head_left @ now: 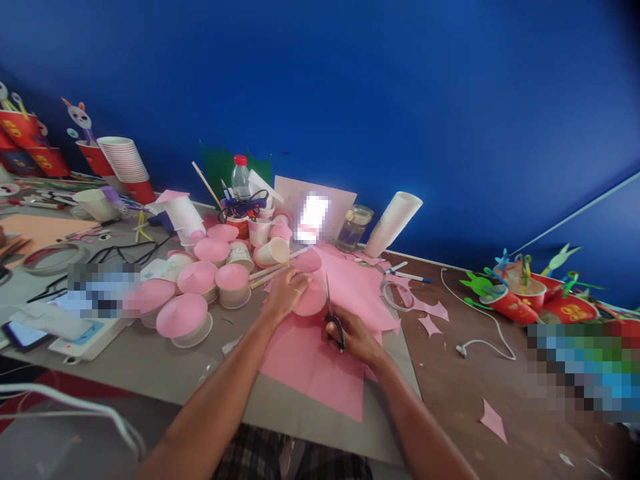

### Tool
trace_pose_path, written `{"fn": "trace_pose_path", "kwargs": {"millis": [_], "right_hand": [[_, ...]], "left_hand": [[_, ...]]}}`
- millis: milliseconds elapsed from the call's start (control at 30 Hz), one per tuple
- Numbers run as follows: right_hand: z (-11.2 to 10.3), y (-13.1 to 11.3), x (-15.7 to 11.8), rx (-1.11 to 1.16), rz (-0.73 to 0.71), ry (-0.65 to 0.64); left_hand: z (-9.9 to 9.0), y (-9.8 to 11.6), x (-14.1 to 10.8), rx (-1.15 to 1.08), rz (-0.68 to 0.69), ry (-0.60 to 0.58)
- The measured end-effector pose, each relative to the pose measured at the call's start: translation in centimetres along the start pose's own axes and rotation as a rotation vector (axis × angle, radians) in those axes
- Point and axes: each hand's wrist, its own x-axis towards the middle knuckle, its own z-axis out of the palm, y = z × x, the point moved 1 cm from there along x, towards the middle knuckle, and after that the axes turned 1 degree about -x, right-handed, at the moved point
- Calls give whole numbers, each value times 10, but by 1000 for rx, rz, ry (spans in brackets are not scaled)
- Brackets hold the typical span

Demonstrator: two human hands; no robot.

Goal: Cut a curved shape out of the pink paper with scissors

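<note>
The left hand [286, 291] pinches a pink paper disc [311, 300] over the pink paper sheet [320, 360] on the table; the right hand [353, 337] grips scissors [332, 313] at its edge. Thin and floppy, it probably tears easily, so hold near the cut.

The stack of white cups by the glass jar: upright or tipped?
Tipped. The stack of white cups leans right, its open end up, beside the glass jar.
</note>
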Motion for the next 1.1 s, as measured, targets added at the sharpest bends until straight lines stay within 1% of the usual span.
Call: {"fn": "trace_pose_path", "kwargs": {"millis": [200, 333, 600, 767, 933, 1100], "right_hand": [[-1, -2, 1, 50, 23, -32], [-1, 2, 1, 61, 36, -34], [-2, 10, 2, 13, -9, -5], [-2, 14, 2, -16, -28, 9], [-1, 15, 3, -33, -39, 21], [-1, 14, 2, -40, -47, 25]], "left_hand": [[-1, -2, 1, 58, 10, -28], [-1, 0, 1, 67, 3, -31], [-2, -1, 2, 15, -18, -33], [-2, -4, 3, 16, 7, -53], [-3, -4, 3, 38, 0, -55], [-2, -4, 3, 10, -22, -74]]}}
